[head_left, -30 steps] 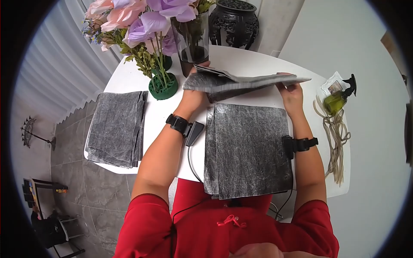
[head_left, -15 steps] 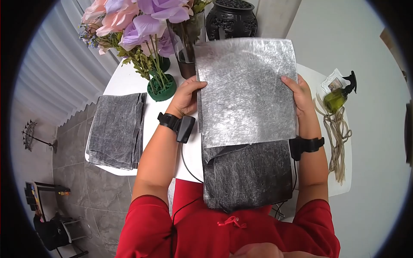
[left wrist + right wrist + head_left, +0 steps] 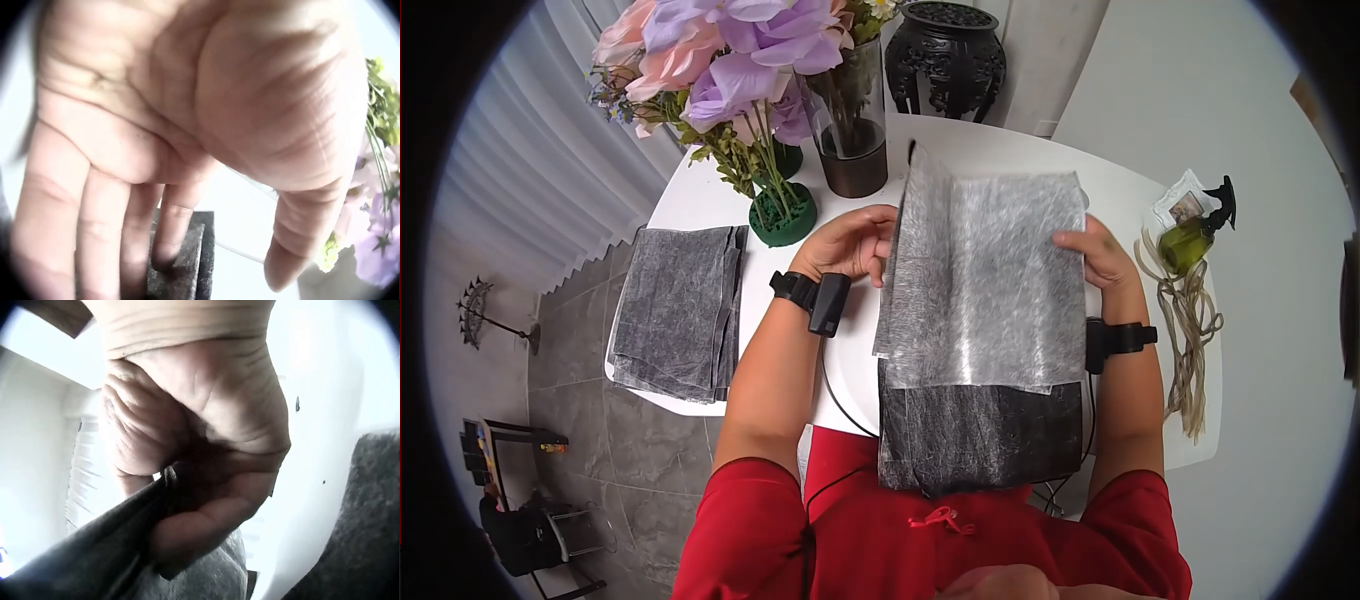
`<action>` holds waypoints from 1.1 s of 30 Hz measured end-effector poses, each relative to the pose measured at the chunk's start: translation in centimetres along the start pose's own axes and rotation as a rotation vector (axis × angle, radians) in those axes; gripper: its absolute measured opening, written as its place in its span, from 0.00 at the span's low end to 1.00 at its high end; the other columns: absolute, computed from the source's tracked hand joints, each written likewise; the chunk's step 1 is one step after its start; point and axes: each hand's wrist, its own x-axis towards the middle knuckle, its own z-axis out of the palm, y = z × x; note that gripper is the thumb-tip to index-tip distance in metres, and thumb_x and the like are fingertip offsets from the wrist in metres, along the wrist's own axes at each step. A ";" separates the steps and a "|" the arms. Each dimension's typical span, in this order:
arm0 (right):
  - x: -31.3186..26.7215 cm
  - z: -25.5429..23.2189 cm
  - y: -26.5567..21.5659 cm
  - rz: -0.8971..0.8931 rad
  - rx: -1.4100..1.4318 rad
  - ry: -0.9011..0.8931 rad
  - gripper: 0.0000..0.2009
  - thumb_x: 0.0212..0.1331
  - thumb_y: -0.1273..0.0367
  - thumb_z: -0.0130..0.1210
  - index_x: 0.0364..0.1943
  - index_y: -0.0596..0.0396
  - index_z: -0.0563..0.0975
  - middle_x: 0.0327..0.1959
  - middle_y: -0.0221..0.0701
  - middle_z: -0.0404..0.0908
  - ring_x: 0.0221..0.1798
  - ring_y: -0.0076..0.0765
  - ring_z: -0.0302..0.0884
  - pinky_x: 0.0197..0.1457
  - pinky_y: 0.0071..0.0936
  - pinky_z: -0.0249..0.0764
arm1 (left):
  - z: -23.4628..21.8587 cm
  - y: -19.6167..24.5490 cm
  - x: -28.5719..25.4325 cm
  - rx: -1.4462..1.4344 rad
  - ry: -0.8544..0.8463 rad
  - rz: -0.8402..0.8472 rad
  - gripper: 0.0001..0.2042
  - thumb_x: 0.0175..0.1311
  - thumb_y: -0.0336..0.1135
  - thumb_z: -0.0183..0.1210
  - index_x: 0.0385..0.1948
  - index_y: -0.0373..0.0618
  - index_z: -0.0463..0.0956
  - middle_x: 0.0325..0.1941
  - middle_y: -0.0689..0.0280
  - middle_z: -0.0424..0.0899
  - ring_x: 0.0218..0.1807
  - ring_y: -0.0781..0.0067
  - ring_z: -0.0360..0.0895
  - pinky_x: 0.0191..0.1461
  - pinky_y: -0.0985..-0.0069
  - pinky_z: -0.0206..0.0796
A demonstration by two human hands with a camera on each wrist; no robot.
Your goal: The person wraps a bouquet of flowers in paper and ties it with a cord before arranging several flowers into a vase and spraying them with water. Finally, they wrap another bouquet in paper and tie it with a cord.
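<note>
Grey fibrous sheets are raised over a darker stack at the table's front edge, their left part bent upward. My right hand grips their right edge, thumb on the front face; in the right wrist view the fingers of that hand curl round the dark material. At the left edge is my left hand, thumb apart from the sheets, some fingertips hidden behind them. The left wrist view shows this hand with fingers extended beside a dark sheet edge, thumb free.
Another pile of dark sheets lies at the table's left. Artificial flowers, a green foam base and a glass vase stand behind. At right are a green pump bottle, a small frame and beige ribbons.
The sheets rose from nearly edge-on to face me, then came lower and their left part bent. My left thumb has come off them; my right hand still grips the right edge.
</note>
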 end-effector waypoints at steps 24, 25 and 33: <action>-0.1 -3.9 1.5 0.169 0.165 0.110 0.22 0.52 0.73 0.54 0.53 0.64 0.69 0.40 0.36 0.80 0.38 0.30 0.80 0.42 0.25 0.79 | 5.1 -4.9 2.0 1.964 0.221 0.221 0.25 0.38 0.39 0.68 0.43 0.40 0.76 0.55 0.55 0.70 0.61 0.51 0.60 0.64 0.59 0.48; 0.1 -4.1 1.8 0.168 0.166 0.110 0.22 0.52 0.73 0.54 0.53 0.64 0.69 0.40 0.36 0.80 0.38 0.30 0.80 0.42 0.25 0.79 | 5.0 -4.8 1.9 2.016 0.348 0.240 0.26 0.37 0.39 0.67 0.44 0.39 0.75 0.56 0.54 0.69 0.62 0.51 0.59 0.64 0.59 0.48; 0.8 -5.4 3.3 0.136 0.029 0.008 0.24 0.49 0.76 0.56 0.54 0.66 0.70 0.48 0.38 0.79 0.50 0.32 0.77 0.57 0.26 0.71 | 3.1 -2.2 1.4 2.081 0.568 -0.048 0.18 0.42 0.32 0.59 0.39 0.40 0.76 0.46 0.58 0.74 0.53 0.56 0.65 0.56 0.62 0.54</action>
